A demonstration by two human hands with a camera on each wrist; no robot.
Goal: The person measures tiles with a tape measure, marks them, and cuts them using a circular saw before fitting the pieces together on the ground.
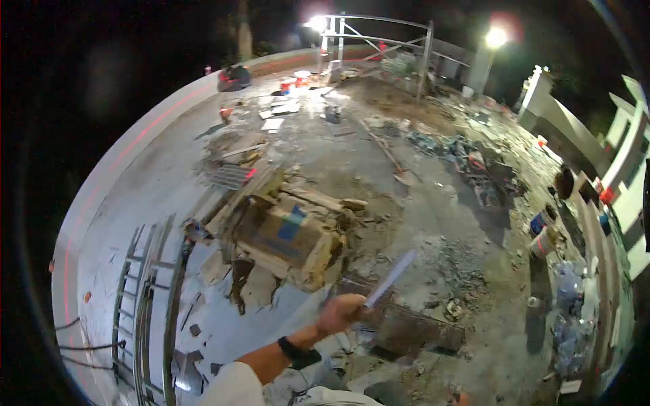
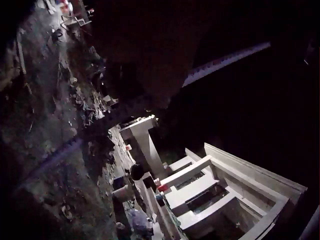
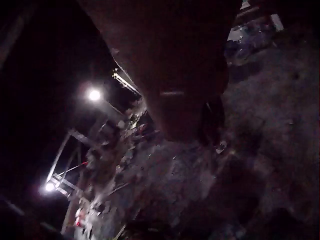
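Note:
In the head view my left hand (image 1: pixel 342 312), with a dark band on the wrist, grips a long, narrow pale strip (image 1: pixel 391 279) that slants up to the right. The left wrist view shows the strip (image 2: pixel 227 61) with marks along it, like a measuring stick, passing through the dark, shadowed left hand (image 2: pixel 155 70) and sticking out on both sides. My right hand (image 3: pixel 177 80) is a dark shape in the right wrist view, fingers pointing down over the ground, with no thing seen in it.
Ahead lies a broken-up pit with rubble and a board with blue tape (image 1: pixel 291 223). Ladders (image 1: pixel 128 298) lie at the left. A shovel (image 1: pixel 386 149), a rubble heap (image 1: pixel 453 264), buckets (image 1: pixel 544 241) and bottles (image 1: pixel 569 325) are to the right. Bright lamps (image 1: pixel 496 37) stand far off.

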